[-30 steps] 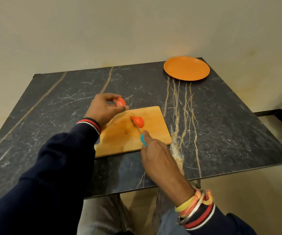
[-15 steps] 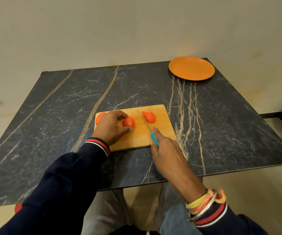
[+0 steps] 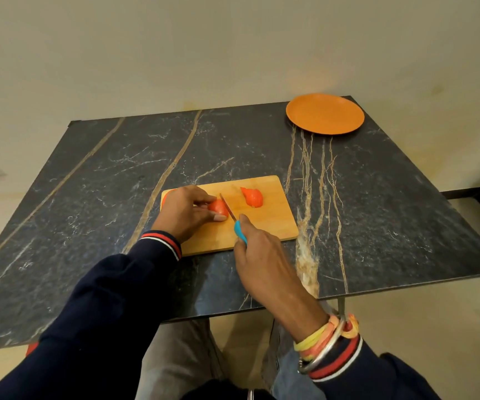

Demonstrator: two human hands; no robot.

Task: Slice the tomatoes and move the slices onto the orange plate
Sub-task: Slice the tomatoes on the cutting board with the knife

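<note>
A wooden cutting board (image 3: 270,223) lies on the dark marble table. My left hand (image 3: 185,212) grips a tomato piece (image 3: 218,208) on the board's left part. My right hand (image 3: 257,249) holds a knife with a blue handle (image 3: 240,232); its blade (image 3: 227,207) rests against the right side of that piece. A second tomato piece (image 3: 252,196) lies free further right on the board. A sliver of another tomato (image 3: 169,192) shows behind my left hand. The orange plate (image 3: 324,114) sits bare at the table's far right corner.
The table (image 3: 377,212) ends at a near edge just in front of my lap and at a right edge beyond the plate. A pale wall stands behind it. A small red thing (image 3: 31,348) shows below the table's near left edge.
My left hand brought its tomato piece down onto the board and holds it there. The knife moved left, away from the other piece, and now meets the held piece.
</note>
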